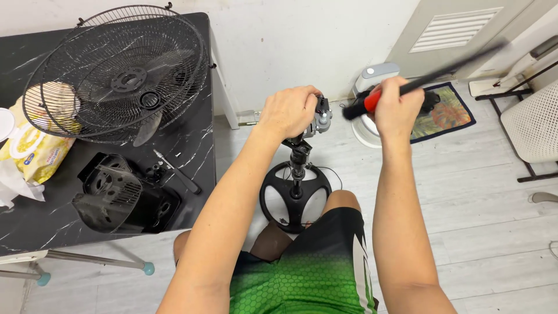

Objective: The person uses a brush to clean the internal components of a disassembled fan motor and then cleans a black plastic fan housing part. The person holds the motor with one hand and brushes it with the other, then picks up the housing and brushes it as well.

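Red-handled screwdriver (407, 87), seemingly in right hand (397, 109)

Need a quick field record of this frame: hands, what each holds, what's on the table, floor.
left hand: grips the grey fan motor head atop the black stand pole
right hand: closed on a red-and-black handled tool, its long dark shaft blurred
stand base: round black three-spoke base on the pale plank floor
table: black marbled tabletop with black wire fan grilles, black plastic motor cover, black screwdriver, yellow wipes pack
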